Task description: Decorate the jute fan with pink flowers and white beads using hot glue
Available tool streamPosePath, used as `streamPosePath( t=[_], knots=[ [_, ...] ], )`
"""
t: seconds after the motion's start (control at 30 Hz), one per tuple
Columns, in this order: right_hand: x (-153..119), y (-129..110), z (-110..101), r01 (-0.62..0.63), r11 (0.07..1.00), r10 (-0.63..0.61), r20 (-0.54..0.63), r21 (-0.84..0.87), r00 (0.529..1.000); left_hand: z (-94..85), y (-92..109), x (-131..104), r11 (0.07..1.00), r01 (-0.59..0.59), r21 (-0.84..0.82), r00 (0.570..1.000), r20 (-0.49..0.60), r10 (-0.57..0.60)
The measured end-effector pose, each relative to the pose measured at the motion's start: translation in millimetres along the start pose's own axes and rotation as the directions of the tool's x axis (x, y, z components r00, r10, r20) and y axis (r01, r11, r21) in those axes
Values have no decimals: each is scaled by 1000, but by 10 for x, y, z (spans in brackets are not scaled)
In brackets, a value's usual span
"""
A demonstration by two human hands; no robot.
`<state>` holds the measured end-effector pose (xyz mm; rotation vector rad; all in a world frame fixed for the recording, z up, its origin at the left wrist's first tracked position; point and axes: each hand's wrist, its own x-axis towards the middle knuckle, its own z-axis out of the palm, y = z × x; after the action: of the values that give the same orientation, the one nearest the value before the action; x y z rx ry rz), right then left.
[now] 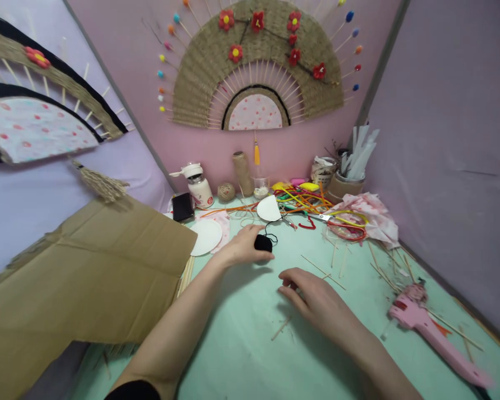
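Observation:
My left hand (246, 245) reaches over the table with its thumb and fingers spread around a small ball of black yarn (263, 243). The fingers do not look closed on it; whether they touch it I cannot tell. A loose black strand curls from the ball toward a white half-round piece of card (269, 208). To the right, my right hand (306, 291) hovers over the green tabletop, fingers loosely bent and thumb apart, with nothing visible in it. Thin sticks (323, 272) lie just beyond it, and a short stick (280, 329) lies below its thumb.
A large cardboard sheet (120, 266) covers the left side. At right rest a pink glue gun (437, 339), scissors (345, 225) and crumpled pink-white cloth (375, 216). Along the back stand a white bottle (200, 189), twine spool (242, 172) and jars (346, 186). A woven fan (200, 72) hangs above.

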<state>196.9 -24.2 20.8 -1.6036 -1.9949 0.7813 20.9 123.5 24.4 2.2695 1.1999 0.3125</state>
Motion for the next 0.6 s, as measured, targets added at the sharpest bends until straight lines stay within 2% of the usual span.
streamPosePath(
  t=[0.07,0.13,0.2,0.27,0.33,0.43,0.5,0.53,0.6],
  knots=[
    [16,4,-7,-15,1000,15,-14,-24,1000,128,14,-81,998,-20,67,997,82,14],
    [25,8,-9,-20,999,19,-30,-37,999,210,10,-93,995,-30,93,999,48,26],
    [33,13,0,-22,999,20,-44,-45,999,241,15,-51,996,-62,62,997,-49,65],
    [42,20,19,-22,999,19,-54,-50,998,222,61,34,990,-141,-8,968,-210,137],
    [51,26,39,-16,998,13,-57,-54,998,165,162,162,961,-264,-88,890,-405,207],
    [54,29,55,-3,998,-1,-53,-62,999,64,384,426,887,-431,-168,728,-646,231],
    [45,23,50,10,998,-13,-45,-68,999,21,516,635,850,-499,-170,635,-739,225],
    [38,17,44,14,997,-17,-39,-73,999,8,560,743,841,-518,-159,604,-764,227],
    [22,2,29,18,996,-21,-28,-88,999,-11,577,944,844,-521,-129,569,-789,230]
  ],
)
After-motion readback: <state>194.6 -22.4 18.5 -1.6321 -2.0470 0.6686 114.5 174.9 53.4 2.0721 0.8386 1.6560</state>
